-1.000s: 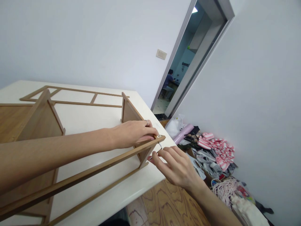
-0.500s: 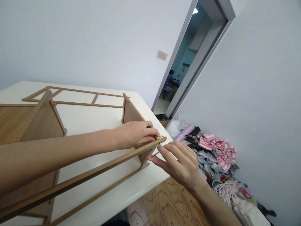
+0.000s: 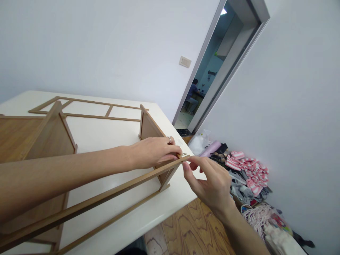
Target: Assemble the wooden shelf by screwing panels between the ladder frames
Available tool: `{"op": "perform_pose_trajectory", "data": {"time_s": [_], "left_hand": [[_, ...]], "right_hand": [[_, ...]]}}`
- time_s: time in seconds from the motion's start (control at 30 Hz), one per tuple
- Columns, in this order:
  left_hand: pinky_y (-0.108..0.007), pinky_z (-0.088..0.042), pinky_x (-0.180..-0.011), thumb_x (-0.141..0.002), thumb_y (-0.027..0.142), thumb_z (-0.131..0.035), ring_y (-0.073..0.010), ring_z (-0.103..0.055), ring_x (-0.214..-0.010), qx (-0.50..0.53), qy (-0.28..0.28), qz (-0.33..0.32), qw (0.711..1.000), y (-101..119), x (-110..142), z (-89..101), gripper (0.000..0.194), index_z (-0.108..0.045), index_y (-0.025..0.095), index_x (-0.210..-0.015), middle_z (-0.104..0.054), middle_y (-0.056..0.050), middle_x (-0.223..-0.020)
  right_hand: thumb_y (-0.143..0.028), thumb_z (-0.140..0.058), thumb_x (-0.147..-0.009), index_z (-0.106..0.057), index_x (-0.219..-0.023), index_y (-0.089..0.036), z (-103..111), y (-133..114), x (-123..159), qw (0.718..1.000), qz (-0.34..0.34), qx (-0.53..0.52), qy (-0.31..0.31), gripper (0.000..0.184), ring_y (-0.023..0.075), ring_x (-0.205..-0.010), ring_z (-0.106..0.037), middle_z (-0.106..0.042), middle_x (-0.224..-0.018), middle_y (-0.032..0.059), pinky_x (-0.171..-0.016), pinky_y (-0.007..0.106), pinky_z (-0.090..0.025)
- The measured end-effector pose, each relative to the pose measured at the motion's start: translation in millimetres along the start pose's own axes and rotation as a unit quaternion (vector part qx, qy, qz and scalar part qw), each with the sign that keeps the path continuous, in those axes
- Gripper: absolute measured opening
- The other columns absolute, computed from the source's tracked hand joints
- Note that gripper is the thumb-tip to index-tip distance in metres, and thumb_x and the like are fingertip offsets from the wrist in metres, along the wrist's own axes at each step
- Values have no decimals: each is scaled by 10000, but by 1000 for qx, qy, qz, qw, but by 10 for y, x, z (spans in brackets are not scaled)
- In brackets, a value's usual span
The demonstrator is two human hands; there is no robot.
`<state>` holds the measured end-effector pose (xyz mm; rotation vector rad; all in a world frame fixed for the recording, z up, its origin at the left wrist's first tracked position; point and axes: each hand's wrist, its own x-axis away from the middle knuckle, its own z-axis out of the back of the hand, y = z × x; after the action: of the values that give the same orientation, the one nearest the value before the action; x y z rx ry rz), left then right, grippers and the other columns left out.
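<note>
A wooden shelf unit lies on its side on a white table (image 3: 106, 136). My left hand (image 3: 162, 150), a ring on one finger, is closed over the top edge of the end shelf panel (image 3: 148, 124). Small metal pieces (image 3: 183, 154) show by its fingertips, too small to name for sure. My right hand (image 3: 209, 180) is at the free end of the long wooden rail (image 3: 119, 187). Its thumb and forefinger close together at the rail's tip; whatever is between them is hidden. Another wooden panel (image 3: 61, 131) stands upright farther left.
A ladder-like wooden frame (image 3: 108, 110) lies at the table's back. Right of the table, on the floor, are a pink roll (image 3: 211, 148), striped cloth (image 3: 253, 170) and pale cords (image 3: 256, 216). Through a doorway (image 3: 207, 71) a person (image 3: 193, 95) sits in another room.
My right thumb has moved up and right to the rail's end. The thin metal rod seen by it before no longer shows. My left hand stays on the panel; the view has shifted slightly.
</note>
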<state>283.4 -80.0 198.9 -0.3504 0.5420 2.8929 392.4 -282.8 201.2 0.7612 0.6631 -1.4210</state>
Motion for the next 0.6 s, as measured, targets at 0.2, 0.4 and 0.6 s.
{"op": "perform_pose_trajectory", "data": {"time_s": [0.2,0.4,0.6], "left_hand": [[-312,-515,-848,-1065,365,-450,-213,-670,-1012,1,6,4,1000,0,0,-10,263,-665,274,-1187,-635,-62,-1179],[-314,-499,-867,-1070,353,-434,-204,-664,-1016,7,-8,14,1000,-4,2,1,267,-655,296,-1210,-619,-45,-1186],[-304,-494,-895,-1074,351,-427,-197,-656,-1038,3,-13,14,1000,6,-2,7,266,-644,300,-1219,-615,-38,-1200]], "right_hand": [[-196,-587,-999,-629,-928,-209,-13,30,-12,996,-81,-29,13,84,78,-510,-590,-649,-629,-54,-540,208,-460],[-227,-555,-1044,-614,-955,-200,-54,128,98,970,-197,-144,-22,110,90,-552,-670,-685,-640,-51,-530,179,-501],[-210,-521,-1055,-638,-937,-191,-145,333,356,996,-84,-18,-15,168,110,-579,-636,-694,-697,-9,-572,224,-459]]}}
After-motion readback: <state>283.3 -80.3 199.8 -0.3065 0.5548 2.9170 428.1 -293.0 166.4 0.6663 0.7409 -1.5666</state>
